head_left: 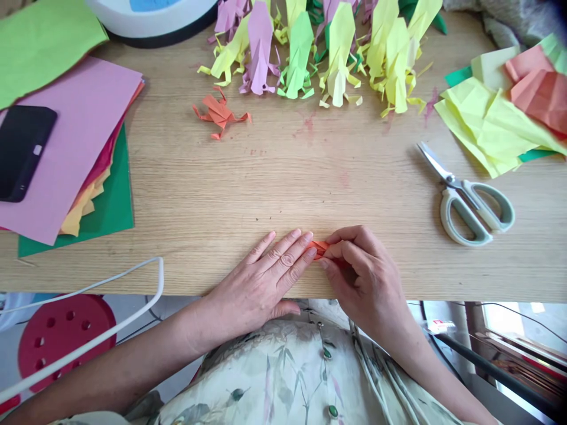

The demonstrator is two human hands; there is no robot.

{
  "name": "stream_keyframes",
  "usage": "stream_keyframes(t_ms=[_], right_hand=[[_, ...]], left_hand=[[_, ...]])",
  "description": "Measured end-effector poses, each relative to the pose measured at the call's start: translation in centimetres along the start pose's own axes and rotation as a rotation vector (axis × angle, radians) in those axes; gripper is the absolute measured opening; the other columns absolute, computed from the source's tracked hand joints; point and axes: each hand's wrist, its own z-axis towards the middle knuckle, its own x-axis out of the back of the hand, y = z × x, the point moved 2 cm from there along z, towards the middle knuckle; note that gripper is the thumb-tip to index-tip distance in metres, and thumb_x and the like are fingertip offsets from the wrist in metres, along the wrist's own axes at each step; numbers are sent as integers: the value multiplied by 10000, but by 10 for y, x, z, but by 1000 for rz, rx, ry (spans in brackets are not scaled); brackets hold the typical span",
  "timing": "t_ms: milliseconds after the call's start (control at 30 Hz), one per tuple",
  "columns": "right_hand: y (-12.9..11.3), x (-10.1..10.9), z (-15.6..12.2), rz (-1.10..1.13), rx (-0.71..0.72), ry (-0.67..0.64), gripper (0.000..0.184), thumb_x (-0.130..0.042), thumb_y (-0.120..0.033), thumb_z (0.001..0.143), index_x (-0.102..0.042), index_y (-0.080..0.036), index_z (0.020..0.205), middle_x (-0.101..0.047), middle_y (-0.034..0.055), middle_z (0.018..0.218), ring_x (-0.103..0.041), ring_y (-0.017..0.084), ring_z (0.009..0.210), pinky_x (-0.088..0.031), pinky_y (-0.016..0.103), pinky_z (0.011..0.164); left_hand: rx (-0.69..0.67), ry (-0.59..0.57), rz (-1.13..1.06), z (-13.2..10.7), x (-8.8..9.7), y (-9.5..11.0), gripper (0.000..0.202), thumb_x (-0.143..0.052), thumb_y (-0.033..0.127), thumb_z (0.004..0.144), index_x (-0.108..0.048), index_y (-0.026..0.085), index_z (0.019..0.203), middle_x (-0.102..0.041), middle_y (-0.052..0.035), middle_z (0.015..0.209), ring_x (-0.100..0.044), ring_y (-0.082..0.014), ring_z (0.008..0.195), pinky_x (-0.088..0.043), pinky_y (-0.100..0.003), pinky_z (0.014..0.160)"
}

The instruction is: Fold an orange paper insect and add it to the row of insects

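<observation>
Orange folded paper (319, 250) on counter (283, 177), near 6 o'clock edge. My right grip (370, 270) clamped on its 3 o'clock end, thumb and fingers pinching, forearm (436, 360) slanting in from 5 o'clock. My left grip (264, 276) flat, palm down, unclamped, fingertips over 9 o'clock end. Scissors (452, 182) between 2 and 3 o'clock.

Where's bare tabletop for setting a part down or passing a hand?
Biggest: middle tabletop, between the small orange figure, paper stack, scissors, left hand and right hand; only specks and stains. Smaller: strip between scissors and near edge. Crowded: far side, folded figures packed close; far right, loose sheets; left, that stack with a black device on top.
</observation>
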Motion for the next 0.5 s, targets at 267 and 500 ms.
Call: stream_keyframes(t_ms=[267, 500], right_hand=[[-2, 3, -2, 48, -61, 43, 95, -574, -124, 909, -587, -202, 856, -626, 63, 1033, -611, 164, 859, -496, 327, 720], [-1, -1, 1, -70, -18, 64, 133, -564, -120, 913, -546, -204, 811, -627, 63, 996, -614, 175, 857, -487, 346, 723]], left_hand=[[2, 12, -26, 0, 0, 0, 897, -479, 635, 906, -206, 85, 1560, -226, -161, 1627, -144, -291, 1532, -162, -490, 1241], [10, 16, -11, 1, 2, 1, 852, -447, 631, 924, -255, 80, 1545, -217, -156, 1630, -159, -293, 1528, -159, -478, 1238]])
